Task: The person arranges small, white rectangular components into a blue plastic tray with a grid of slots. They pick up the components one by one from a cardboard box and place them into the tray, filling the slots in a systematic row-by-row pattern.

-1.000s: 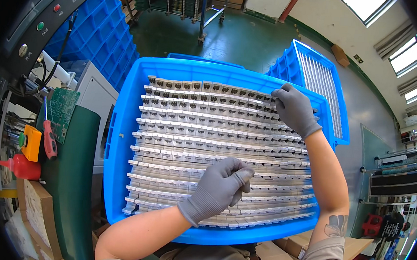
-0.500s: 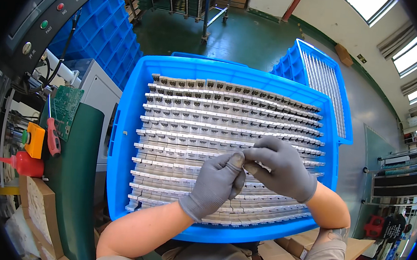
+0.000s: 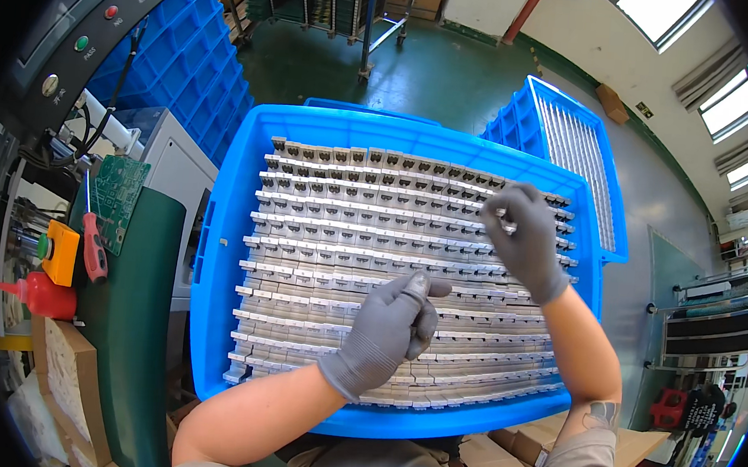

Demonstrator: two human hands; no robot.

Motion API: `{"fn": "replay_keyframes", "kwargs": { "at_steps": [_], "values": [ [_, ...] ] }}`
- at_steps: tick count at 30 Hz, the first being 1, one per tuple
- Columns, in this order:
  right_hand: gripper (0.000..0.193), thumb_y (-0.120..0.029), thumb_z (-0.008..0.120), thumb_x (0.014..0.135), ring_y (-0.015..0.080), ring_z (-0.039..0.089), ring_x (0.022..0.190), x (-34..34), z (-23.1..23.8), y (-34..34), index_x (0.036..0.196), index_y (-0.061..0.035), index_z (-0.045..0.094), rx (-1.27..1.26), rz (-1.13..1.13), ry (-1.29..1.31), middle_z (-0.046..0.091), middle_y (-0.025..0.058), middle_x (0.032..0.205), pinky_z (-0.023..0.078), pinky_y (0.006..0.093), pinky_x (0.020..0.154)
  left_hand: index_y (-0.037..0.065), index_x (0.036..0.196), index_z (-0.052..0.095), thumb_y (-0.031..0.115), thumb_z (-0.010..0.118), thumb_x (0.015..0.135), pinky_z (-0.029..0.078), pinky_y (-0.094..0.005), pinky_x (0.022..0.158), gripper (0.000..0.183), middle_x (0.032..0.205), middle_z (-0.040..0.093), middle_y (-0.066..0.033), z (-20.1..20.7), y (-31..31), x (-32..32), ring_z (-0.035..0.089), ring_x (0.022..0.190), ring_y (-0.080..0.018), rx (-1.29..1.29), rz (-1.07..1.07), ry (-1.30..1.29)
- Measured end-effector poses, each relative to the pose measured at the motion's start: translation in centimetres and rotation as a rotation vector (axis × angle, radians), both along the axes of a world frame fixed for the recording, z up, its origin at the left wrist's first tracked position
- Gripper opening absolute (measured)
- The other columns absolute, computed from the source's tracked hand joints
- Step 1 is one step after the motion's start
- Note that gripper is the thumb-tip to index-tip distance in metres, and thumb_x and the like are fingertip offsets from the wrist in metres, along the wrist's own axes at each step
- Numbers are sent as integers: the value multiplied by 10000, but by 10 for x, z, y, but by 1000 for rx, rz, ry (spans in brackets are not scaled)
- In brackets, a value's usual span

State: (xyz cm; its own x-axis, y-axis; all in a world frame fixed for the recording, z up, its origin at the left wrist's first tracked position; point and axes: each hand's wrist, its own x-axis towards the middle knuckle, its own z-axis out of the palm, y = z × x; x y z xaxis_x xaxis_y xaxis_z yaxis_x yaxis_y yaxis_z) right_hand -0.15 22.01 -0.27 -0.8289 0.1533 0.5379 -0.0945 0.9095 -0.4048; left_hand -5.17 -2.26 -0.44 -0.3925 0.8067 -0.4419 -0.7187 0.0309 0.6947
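A large blue plastic crate stands in front of me, filled with rows of small silvery-white parts with black fittings. Over its middle, my left hand in a grey glove is closed, thumb pressed against the curled fingers and one fingertip pointing right. Whatever it may hold is hidden. My right hand, also grey-gloved and somewhat blurred, is raised above the right-hand rows. Its thumb and fingers are bent together, and a small pale spot shows between them that I cannot make out.
A second blue crate with white strips stands at the far right. On the left are a control panel with buttons, a green circuit board, a red screwdriver and a red bottle. Cardboard boxes lie near me.
My right hand has parted from my left and moved up and away over the right-hand rows. My left hand has stayed nearly in place, with one finger now stretched out.
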Motion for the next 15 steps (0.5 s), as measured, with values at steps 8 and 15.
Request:
{"fn": "replay_keyframes", "kwargs": {
  "at_steps": [8,15],
  "values": [
    [107,-158,727,853,270,659,751,-37,-20,61,908,-70,752,-48,-216,-278,667,97,854,525,370,693,-13,1195,596,348,378,1110,350,-216,445,431,665,524,-15,5,0,0,415,478,-71,-33,-36,6],
    [114,-203,706,881,299,666,794,-45,-26,59,912,-109,763,32,-202,-312,672,89,877,535,387,717,-30,1203,593,349,363,1114,351,-218,444,452,679,523,-21,2,0,1,421,494,-78,-30,-71,42]
  ]
}}
